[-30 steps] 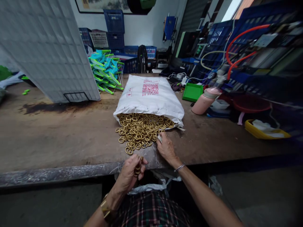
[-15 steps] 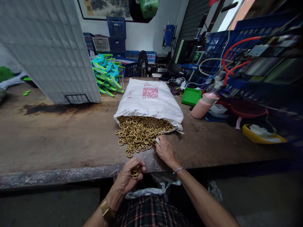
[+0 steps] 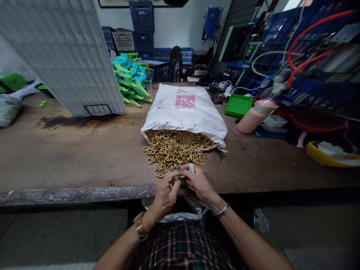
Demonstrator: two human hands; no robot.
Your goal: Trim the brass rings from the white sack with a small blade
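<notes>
Many brass-coloured rings spill from the mouth of a white sack onto the table. My left hand is closed at the table's front edge, with brass-coloured rings partly showing inside its curled fingers. Close against it, my right hand has its thumb and fingers pinched together, and a ring shows at the fingertips. A whitish wrap sits on one right finger. The fingers hide part of what lies between the two hands.
A tall grey-white panel stands on the left of the wooden table. Teal and green plastic pieces are heaped behind. To the right are a green tray, a pink bottle and a yellow tray.
My left hand has moved up and forward to meet my right hand. The right hand has drawn back from the ring pile towards the left. The view has tilted down.
</notes>
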